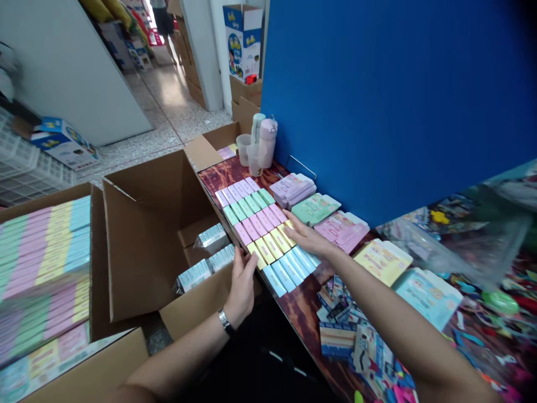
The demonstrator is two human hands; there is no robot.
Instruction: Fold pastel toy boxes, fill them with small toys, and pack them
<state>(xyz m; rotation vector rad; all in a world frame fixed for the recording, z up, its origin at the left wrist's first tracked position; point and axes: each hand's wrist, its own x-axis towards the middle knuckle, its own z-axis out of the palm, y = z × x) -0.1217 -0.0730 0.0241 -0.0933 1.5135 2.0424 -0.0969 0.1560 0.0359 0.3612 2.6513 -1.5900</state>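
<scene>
- On the wooden table (302, 313), pastel cartons (255, 224) lie packed in tight rows.
- Left hand (241, 285), at the table's near edge: open, fingers spread, touching the row ends, gripping nothing.
- Right hand (308, 238), above the rows: open, flat on the yellow cartons, holding nothing.
- Left of the table: an open cardboard box (142, 240) holds wrapped cartons (193, 275).
- At the table's far end: a pink bottle (268, 143) stands beside plastic cups (244, 148).
</scene>
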